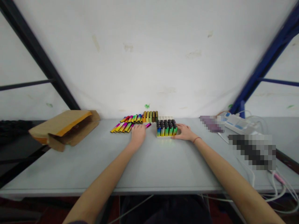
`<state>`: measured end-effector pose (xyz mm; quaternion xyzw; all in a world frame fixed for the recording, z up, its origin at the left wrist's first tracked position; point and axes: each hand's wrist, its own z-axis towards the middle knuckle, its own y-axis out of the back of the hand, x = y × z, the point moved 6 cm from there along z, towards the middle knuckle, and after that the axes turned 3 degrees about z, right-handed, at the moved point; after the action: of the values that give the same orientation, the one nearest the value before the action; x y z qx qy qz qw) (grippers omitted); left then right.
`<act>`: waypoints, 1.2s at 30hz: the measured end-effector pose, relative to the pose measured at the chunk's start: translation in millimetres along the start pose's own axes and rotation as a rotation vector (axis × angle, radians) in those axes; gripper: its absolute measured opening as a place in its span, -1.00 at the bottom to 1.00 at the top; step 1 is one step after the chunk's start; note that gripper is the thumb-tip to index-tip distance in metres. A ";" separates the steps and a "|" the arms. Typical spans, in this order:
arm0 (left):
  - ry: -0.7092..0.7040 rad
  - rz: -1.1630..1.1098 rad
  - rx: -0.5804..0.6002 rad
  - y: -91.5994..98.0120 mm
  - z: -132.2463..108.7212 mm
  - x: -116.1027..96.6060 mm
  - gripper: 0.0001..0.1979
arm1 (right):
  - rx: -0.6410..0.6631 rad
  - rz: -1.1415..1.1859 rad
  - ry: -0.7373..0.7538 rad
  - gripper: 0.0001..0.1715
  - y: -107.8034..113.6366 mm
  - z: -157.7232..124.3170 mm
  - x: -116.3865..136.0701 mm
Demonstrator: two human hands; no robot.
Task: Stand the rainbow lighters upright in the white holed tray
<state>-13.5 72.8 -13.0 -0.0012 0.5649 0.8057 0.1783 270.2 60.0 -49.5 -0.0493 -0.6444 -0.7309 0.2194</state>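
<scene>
My left hand (138,133) is at the right end of shiny metallic lighter sleeves (121,127) in gold, magenta and green, lying in two rows. Its fingers are curled and partly hidden, and a magenta lighter sleeve (148,125) sticks out past them on the right. My right hand (184,133) grips the right side of a tray of lighters (167,128), thumb in front and fingers behind. These lighters stand upright in tight rows, black tops up, with blue, yellow and green bodies. Just behind and left stands a block of gold-topped lighters (150,116).
A pale white tray (165,118) sits behind the lighters against the wall. An open brown cardboard box (67,126) lies at the left. On the right are a white power strip (241,124), blurred items and white cables (277,186) hanging over the table's front edge.
</scene>
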 end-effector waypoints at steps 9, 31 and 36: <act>0.280 -0.902 -0.056 -24.6 27.9 0.5 -0.72 | -0.011 0.021 0.003 -0.03 0.5 -0.2 3.2; 0.200 0.190 -0.202 17.4 2.2 10.7 -0.64 | -0.107 -0.068 -0.420 -0.20 42.7 -29.4 -107.7; -0.441 0.002 0.125 -34.9 22.1 -86.7 -0.58 | -0.163 0.020 -0.319 -0.10 43.3 -22.6 -108.7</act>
<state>82.2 78.6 -19.1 0.1866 0.5609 0.7501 0.2964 389.3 63.0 -52.0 -0.1886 -0.6092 -0.7613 0.1172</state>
